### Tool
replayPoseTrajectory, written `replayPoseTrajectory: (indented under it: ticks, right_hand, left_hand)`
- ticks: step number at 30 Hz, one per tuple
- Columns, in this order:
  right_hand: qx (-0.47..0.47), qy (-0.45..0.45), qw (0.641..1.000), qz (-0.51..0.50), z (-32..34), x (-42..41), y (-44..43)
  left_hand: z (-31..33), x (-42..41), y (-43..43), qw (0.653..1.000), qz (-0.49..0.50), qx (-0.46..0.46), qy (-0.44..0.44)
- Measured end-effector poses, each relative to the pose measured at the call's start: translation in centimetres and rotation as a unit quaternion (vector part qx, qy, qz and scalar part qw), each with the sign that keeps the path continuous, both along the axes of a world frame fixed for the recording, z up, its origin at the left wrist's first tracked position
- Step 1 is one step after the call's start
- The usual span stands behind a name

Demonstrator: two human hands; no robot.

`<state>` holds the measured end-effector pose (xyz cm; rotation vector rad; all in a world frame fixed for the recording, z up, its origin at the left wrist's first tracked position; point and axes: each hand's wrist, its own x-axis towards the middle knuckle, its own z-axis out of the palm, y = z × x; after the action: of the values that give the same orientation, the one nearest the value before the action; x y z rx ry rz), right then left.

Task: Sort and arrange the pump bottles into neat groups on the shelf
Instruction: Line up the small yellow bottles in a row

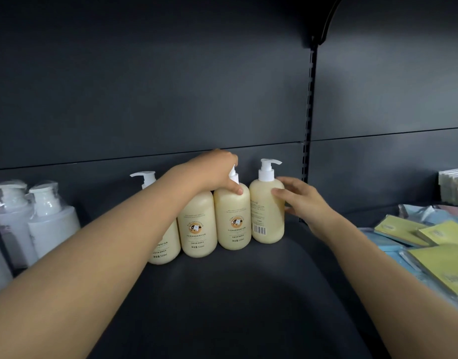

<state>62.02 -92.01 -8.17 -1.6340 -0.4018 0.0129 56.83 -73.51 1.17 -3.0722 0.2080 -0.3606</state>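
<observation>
Two bare forearms (80,255) are stretched across the dark shelf (235,294) toward its back wall. Four cream pump bottles (196,224) are lined up there, upright and side by side. The left grip (215,168) is curled over the pump of the third bottle (233,221) from the left, with the thumb laid on its shoulder. The right grip (300,200) is wrapped round the fourth bottle (266,216), whose barcode is turned outward. Two white wrapped bottles (33,216) are stood at the far left. Yellow and blue packets (429,237) are piled at the right.
</observation>
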Motion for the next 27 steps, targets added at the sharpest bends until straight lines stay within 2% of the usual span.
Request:
replayPoseTrajectory:
  ticks: [4,8,10,14,19,23,25,27]
  right_hand:
    - [-0.002,-0.041,0.998,-0.052,-0.1,-0.4,0.3]
    - [-0.092,-0.087,0.978,-0.164,-0.1,-0.7,2.0]
    - [-0.097,-0.074,0.985,-0.126,-0.3,-0.7,2.0]
    - [-0.029,-0.033,0.999,0.010,-0.7,-0.9,0.6]
    - [-0.019,-0.038,0.997,-0.058,-1.0,-0.5,1.1]
    - [-0.134,-0.056,0.974,-0.173,-0.9,-0.2,2.8]
    - [-0.156,-0.044,0.973,-0.163,-0.9,-0.3,2.9]
    - [-0.099,-0.017,0.992,-0.079,-0.7,-0.5,2.3]
  left_hand:
    - [-0.2,0.2,0.2,1.000,0.004,-0.002,-0.001]
    - [-0.2,0.1,0.3,1.000,0.005,-0.001,-0.008]
    - [-0.2,0.0,0.3,1.000,0.005,-0.001,-0.010]
    - [-0.3,0.1,0.2,1.000,0.006,0.006,-0.015]
    - [-0.3,0.2,0.3,1.000,0.010,0.010,-0.020]
    - [-0.3,0.2,0.2,0.999,0.011,0.022,-0.022]
    - [-0.3,0.2,0.2,0.999,0.009,0.022,-0.022]
    - [-0.2,0.2,0.3,0.999,0.007,0.023,-0.022]
